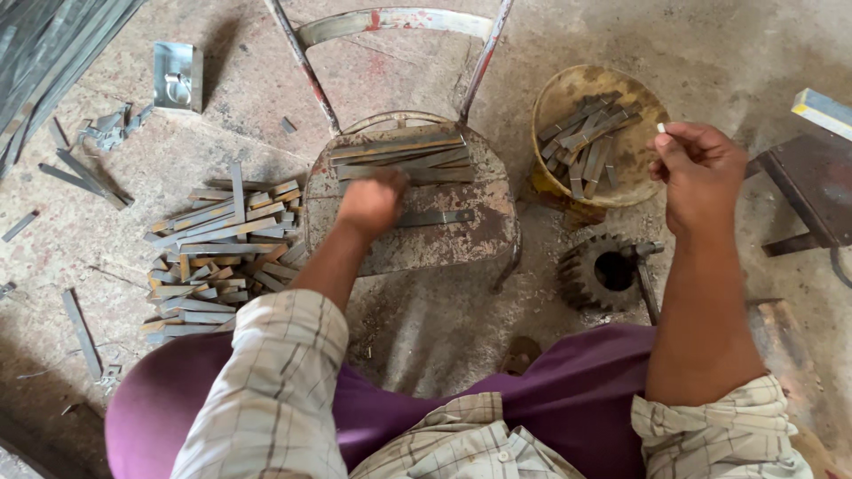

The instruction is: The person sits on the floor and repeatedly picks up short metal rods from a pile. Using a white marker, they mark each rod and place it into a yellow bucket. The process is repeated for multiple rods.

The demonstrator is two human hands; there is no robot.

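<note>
Metal strip [435, 217] lies flat on the rusty chair seat [461, 244], just below a row of strips [399, 155]. The left hand [371, 202] presses down beside it (blurred, so I cannot tell whether its fingers grip anything). The right hand [701, 173] pinches a white chalk [661, 128] near the bowl [555, 102]. Good marking wants the strip pinned still, chalk brought straight across

One head-worn view, steeply downward, close over the person's lap
</note>
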